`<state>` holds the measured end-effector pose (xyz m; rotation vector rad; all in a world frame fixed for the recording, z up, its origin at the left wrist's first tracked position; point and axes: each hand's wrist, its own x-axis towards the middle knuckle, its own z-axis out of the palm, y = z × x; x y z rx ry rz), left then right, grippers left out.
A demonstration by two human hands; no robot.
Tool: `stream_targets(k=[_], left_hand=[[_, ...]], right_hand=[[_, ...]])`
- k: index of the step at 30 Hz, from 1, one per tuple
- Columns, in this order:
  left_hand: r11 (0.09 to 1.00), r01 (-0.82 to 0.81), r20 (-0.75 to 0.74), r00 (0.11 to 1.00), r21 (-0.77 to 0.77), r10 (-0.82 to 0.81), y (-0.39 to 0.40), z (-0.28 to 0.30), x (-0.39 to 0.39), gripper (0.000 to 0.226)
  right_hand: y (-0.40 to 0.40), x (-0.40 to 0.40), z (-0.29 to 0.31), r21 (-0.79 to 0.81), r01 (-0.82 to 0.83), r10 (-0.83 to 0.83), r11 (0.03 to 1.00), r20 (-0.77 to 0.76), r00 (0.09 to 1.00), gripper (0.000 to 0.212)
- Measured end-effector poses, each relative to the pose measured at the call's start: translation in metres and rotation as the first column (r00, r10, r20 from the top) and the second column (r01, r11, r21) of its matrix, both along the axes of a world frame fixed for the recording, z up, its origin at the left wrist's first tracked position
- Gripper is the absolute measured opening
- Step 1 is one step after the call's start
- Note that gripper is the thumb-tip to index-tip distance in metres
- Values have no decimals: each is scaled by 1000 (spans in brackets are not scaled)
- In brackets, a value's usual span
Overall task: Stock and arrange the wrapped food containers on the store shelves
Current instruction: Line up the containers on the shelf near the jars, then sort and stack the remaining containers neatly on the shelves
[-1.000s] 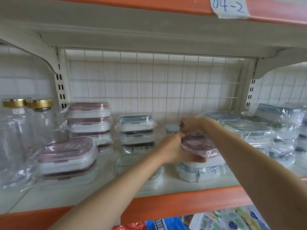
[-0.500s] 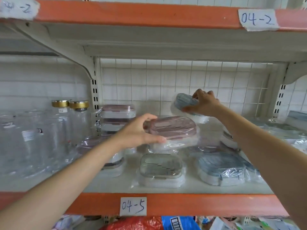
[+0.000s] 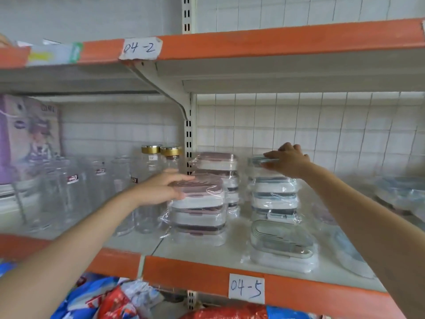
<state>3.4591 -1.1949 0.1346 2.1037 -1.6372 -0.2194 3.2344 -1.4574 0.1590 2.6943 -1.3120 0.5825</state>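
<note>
Shelf with an orange front edge and a paper tag reading 04-5 fills the head view, holding wrapped food containers in stacks. At about 9 o'clock of the picture's middle, the left hand lies on the pink-lidded container that tops the front pink stack; its grip is spread, with the fingers straight over the lid and the thumb against the near side. Behind that stack, toward 12 o'clock, stands a taller pink stack against the wire grid back. At about 2 o'clock, the right hand holds the grey-blue-lidded container at the top of the grey-blue stack; its grip is pinched on that container, fingers curled over the lid and thumb under its edge. Just in front of this stack, at 5 o'clock, a single grey-lidded container lies flat near the shelf's front edge. More wrapped blue-lidded containers sit blurred at 3 o'clock. Clear glass jars crowd the 9 o'clock side, two of them with gold caps. A purple box stands at the far 9 o'clock edge. The shelf above carries a tag reading 04-2.
</note>
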Motion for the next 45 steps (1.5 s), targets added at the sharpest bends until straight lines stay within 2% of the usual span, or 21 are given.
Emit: stream_targets(k=[4,7,12,16,19,22,25,27,30,32,33,35,37,38,40,42,43,44,45], left_hand=[[995,44,228,973,-86,-24,-13,-6,-18,54],[994,66,338,941,-87,-33,-20,-14,-28,68],[992,72,442,897,-108,-17,-31,-22,-24,69],[995,65,417,908,-77,-27,-34,-28,-23,86],[990,36,436,900,-137,27,-38,-31,-28,83],[992,18,475,879,-129,45,-43,-32,-33,81],[998,-29,518,854,-50,50,-43,-29,-35,87],[998,-41,539,840,-53,63,-43,-26,-41,92],[949,99,532,843,-300,81,-49,-31,-71,76],[889,236,423,905,-392,-53,-56,-35,-102,59],[884,300,372,914,-358,-160,-61,-38,-119,55],[900,410,325,880,-150,-347,-72,-45,-150,64],[890,447,333,828,94,-451,-81,-56,-174,77],[884,437,352,811,169,-468,-85,-63,-180,81],[893,416,367,814,175,-451,-91,-75,-180,82],[904,411,342,838,114,-424,-93,-80,-172,79],[909,405,333,847,102,-415,-93,-79,-167,77],[914,393,335,852,100,-403,-94,-78,-162,76],[921,376,345,855,104,-388,-95,-77,-158,74]], right_hand=[[16,4,-9,-153,15,-5,988,62,998,50],[24,8,-12,-170,29,-13,985,95,995,52],[25,2,-18,-186,-44,39,981,-31,999,66],[22,2,-33,-247,29,-9,969,82,997,60],[22,9,-47,-305,63,-23,950,133,991,56],[19,5,-37,-195,2,16,981,89,996,62],[19,-9,-16,-46,-65,63,997,-44,997,74],[24,-25,-6,-36,-105,103,994,-69,992,75],[34,-64,-2,-8,-140,139,990,-49,989,62],[43,-95,-5,106,-78,92,991,-131,987,48],[47,-111,-7,155,-28,60,988,-206,977,43],[59,-140,-15,209,49,24,977,-336,942,40],[69,-167,-27,250,70,41,966,-414,909,40],[73,-178,-36,275,64,62,959,-427,902,41],[74,-194,-54,265,21,92,964,-408,908,35],[74,-201,-70,225,-24,88,974,-278,957,9],[77,-201,-74,198,-37,85,979,-238,968,9],[78,-199,-77,174,-60,96,983,-209,973,20],[77,-196,-80,146,-45,80,988,-249,965,27]])
